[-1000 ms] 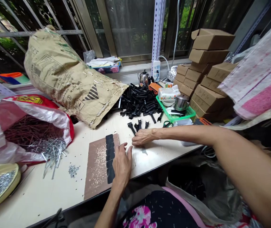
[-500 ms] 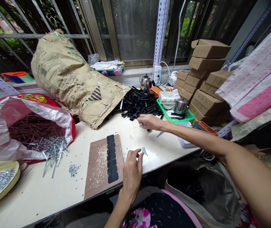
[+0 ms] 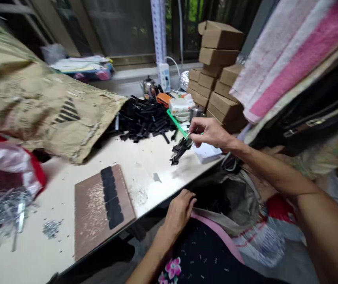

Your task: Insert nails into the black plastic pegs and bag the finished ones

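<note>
The right hand [image 3: 212, 132] pinches black pieces [image 3: 181, 151], which hang below its fingers [image 3: 193, 137] over the table [image 3: 136, 157]; the left hand [image 3: 181, 207] curls, its grip unclear.

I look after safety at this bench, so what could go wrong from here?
The slim black plastic pieces hang below the right hand, pinched by thin silvery ends, so one might slip loose. Dropped there, a piece could slide off the pale wooden table near its front edge. The loose heap of small silvery metal bits might scatter if bumped.
</note>
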`<state>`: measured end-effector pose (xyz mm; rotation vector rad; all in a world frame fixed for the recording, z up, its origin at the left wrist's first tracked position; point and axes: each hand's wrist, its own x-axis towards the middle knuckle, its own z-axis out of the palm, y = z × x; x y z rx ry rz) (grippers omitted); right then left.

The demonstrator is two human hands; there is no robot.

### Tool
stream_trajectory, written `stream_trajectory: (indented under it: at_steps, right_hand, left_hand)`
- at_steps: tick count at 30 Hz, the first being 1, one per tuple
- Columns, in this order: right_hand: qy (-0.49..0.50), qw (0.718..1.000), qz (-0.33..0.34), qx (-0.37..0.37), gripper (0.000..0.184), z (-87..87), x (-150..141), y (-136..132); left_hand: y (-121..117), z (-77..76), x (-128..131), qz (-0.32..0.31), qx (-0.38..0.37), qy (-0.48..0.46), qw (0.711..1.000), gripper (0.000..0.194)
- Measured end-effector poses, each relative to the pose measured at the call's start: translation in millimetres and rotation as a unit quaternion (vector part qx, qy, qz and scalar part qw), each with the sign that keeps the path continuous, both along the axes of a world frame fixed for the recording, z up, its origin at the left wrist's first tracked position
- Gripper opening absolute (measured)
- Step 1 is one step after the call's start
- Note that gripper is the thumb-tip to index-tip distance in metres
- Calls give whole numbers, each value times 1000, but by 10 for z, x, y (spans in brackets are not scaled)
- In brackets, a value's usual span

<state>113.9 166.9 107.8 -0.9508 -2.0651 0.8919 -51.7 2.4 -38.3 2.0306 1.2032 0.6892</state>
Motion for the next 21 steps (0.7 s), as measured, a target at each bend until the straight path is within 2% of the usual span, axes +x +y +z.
stream_trajectory:
  at_steps: [3,5,7,9,12,14,18,19,21]
  right_hand:
    - [-18,998,-55,-27,10,107,491,-309]
    - [-34,993,-99,-53,10,47,807,-521]
    - [-47,985,-138,-89,8,-134,1085,-729]
    - [-67,976,-153,-142,14,-388,1308,-916]
    - [-101,958,-140,-230,42,-729,1541,-1123]
    - [-77,949,-146,-269,54,-853,1635,-1199]
    - [10,935,-160,-316,40,-1053,1678,-1196]
    - [9,924,-167,-343,35,-1159,1654,-1171]
    - [-23,885,-200,-419,31,-1473,1575,-1116]
  left_hand:
    - [32,-69,160,-83,-9,30,996,29]
    - [57,-175,298,-138,-26,73,987,34]
    - [69,-334,443,-186,-54,140,971,44]
    - [66,-513,566,-219,-86,226,945,52]
    - [58,-737,660,-243,-120,327,905,51]
    - [62,-829,665,-248,-129,351,893,47]
    - [96,-912,612,-238,-134,358,893,40]
    - [103,-921,595,-235,-137,360,892,38]
    - [110,-933,561,-232,-145,360,892,35]
